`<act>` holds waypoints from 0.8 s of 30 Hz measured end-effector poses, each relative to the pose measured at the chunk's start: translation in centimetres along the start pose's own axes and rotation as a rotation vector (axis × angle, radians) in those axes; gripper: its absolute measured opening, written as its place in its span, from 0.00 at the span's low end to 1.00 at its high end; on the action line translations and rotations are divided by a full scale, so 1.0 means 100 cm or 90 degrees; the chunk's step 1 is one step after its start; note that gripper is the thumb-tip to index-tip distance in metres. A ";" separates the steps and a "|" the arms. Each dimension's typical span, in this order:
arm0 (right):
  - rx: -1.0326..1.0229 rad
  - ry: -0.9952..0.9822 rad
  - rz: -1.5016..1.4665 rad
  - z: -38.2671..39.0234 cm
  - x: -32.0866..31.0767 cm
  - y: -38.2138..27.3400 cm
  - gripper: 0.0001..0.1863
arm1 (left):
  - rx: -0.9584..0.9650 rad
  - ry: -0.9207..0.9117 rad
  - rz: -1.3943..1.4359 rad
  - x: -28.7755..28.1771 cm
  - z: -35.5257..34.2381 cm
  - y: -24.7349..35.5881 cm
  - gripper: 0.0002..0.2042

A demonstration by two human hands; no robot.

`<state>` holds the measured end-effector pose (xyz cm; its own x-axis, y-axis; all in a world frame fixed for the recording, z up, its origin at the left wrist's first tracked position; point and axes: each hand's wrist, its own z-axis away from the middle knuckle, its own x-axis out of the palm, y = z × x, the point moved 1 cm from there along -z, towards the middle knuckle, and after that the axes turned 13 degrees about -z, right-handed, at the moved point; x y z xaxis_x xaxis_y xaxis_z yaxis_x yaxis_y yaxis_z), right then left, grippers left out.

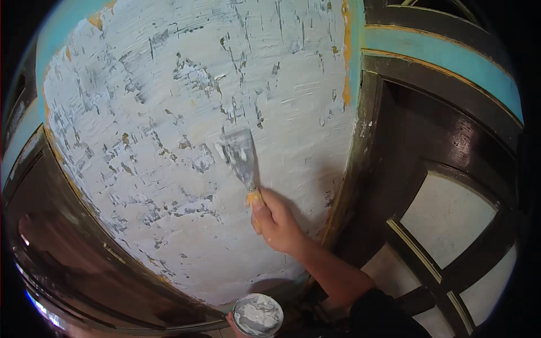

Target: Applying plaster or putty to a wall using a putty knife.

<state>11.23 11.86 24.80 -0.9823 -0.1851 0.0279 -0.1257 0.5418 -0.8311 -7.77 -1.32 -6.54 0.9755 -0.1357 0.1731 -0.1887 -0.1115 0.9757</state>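
A person works at a white, putty-smeared wall panel (307, 141), which is the landmark for every place given here. In front of the panel's middle, the right hand (275, 225) is wrapped around the orange-yellow handle (255, 199) of a putty knife (242, 158), fingers curled and thumb along the grip. The knife's broad metal blade points up the panel, tilted a little leftward, with white putty on its face; whether its edge presses on the panel cannot be told.

Below the panel's lower edge, the left hand (232, 325) shows only in part, its fingers at the side of a round tub (258, 294). It appears to support the tub, though most of its grip is hidden. Inside the tub lies white putty (260, 311), heaped unevenly.

Dark grey flecks and scratches mark the panel, thickest on its left half, while its right half is smoother. Orange-yellow patches (346, 62) run along its upper right edge. To the panel's right stands a dark brown door (408, 146) with pale inset panels, a turquoise band (439, 49) above it. To the panel's left is glossy dark brown woodwork (73, 259).
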 end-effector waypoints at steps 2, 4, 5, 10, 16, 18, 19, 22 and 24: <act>0.087 0.001 0.004 0.028 0.005 0.044 0.11 | 0.085 0.057 -0.062 0.003 -0.001 -0.002 0.39; 0.212 -0.036 -0.048 0.092 0.007 0.078 0.11 | 0.258 0.150 -0.132 0.004 0.000 -0.019 0.41; 0.295 -0.055 -0.120 0.109 0.001 0.083 0.10 | 0.212 0.126 -0.076 0.006 -0.003 -0.023 0.40; 0.033 -0.067 -0.105 0.019 0.005 -0.014 0.10 | -0.066 0.050 0.175 -0.001 -0.006 -0.033 0.40; 0.165 -0.008 -0.083 0.068 -0.004 0.051 0.11 | -0.122 0.002 0.181 -0.003 0.001 -0.030 0.40; 0.184 -0.002 -0.078 0.101 -0.010 0.070 0.10 | 0.201 0.092 -0.182 0.002 0.009 -0.020 0.36; 0.213 -0.043 -0.089 0.108 -0.013 0.068 0.11 | 0.202 0.092 -0.180 0.005 0.005 -0.011 0.36; 0.139 -0.074 -0.005 0.064 -0.006 0.018 0.13 | -0.209 -0.002 0.270 0.007 0.006 0.008 0.40; 0.057 -0.065 -0.039 0.015 0.001 -0.019 0.13 | -0.293 -0.016 0.382 0.008 0.005 0.004 0.41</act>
<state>11.58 9.58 25.61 -0.9535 -0.3001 0.0267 -0.1670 0.4525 -0.8760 -7.10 -1.95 -6.04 0.7167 -0.0662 0.6942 -0.6147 0.4101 0.6738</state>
